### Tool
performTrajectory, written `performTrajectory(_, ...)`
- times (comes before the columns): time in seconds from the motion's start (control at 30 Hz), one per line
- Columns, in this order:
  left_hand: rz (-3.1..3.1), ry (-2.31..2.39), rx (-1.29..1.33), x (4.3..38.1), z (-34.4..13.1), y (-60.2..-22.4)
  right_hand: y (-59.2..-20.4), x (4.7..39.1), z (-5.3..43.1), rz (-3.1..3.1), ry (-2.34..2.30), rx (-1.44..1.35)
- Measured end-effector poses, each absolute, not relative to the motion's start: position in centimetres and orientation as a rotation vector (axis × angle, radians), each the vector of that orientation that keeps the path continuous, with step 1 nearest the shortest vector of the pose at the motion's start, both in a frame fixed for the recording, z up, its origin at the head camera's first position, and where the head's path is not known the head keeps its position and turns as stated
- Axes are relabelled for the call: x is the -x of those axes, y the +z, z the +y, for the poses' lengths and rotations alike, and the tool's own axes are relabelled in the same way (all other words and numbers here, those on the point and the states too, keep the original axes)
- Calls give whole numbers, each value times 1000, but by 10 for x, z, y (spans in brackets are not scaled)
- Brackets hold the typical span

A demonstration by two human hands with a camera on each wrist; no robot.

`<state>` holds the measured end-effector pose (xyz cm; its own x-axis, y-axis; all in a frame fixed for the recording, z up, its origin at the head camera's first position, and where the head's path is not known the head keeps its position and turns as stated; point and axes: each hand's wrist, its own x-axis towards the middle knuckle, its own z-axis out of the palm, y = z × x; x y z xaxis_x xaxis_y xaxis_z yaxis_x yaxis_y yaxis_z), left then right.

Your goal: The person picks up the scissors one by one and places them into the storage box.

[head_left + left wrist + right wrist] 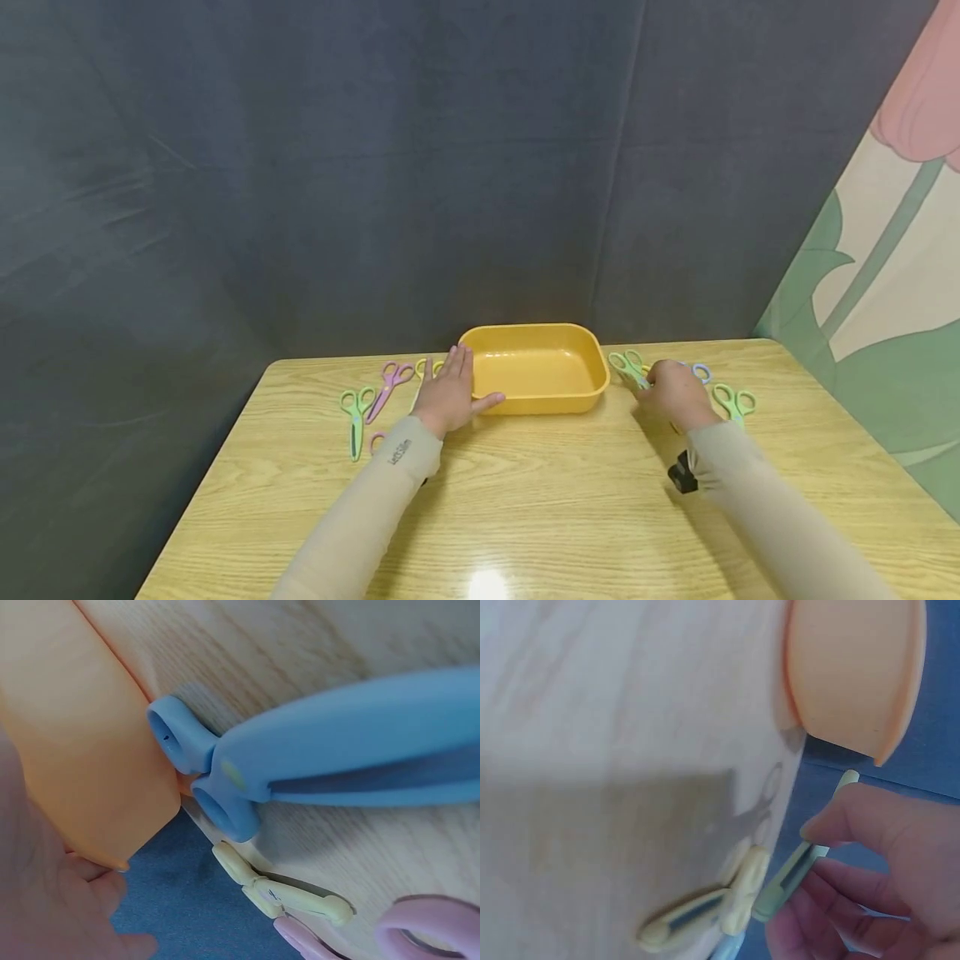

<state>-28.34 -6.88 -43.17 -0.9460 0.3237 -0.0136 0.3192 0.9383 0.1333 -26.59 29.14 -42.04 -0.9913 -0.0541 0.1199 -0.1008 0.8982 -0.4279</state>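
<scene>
My left hand lies at the left end of a yellow plastic tray, fingers straight over its rim and thumb spread along the front side. Nothing lies inside the tray. To its right, my right hand pinches green-handled scissors between thumb and fingers. In the right wrist view these scissors are held above the table and cast a shadow on it. Yellow scissors lie just beneath. Blue scissors lie close by the left hand, their handles near the tray.
Left of the tray lie green scissors, purple scissors, yellow scissors and a pink handle partly behind the sleeve. On the right are a blue handle and more green scissors. A dark curtain hangs behind the table.
</scene>
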Motion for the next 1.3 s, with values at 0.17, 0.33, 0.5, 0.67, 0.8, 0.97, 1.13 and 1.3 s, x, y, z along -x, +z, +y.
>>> performTrajectory(0.17, 3056, 244, -518, 286, -68, -435, -410, 267, 291, -2892, 688, -142)
performTrajectory(0.33, 3052, 226, -506, 289, -68, -436, -404, 273, 288, -2878, 685, -148)
performTrajectory(0.5, 3037, 253, -504, 290, -68, -435, -398, 277, 284, -2847, 661, -144)
performTrajectory(0.67, 3035, 236, -500, 290, -67, -435, -388, 278, 275, -2830, 666, -188)
performTrajectory(0.8, 3038, 228, -494, 289, -67, -434, -381, 279, 265, -2828, 662, -207)
performTrajectory(0.97, 3036, 241, -487, 289, -68, -434, -377, 282, 251, -2824, 676, -222)
performTrajectory(1.13, 3042, 255, -482, 288, -69, -436, -378, 285, 239, -2817, 651, -237)
performTrajectory(1.3, 3044, 266, -479, 288, -69, -438, -380, 288, 230, -2802, 662, -254)
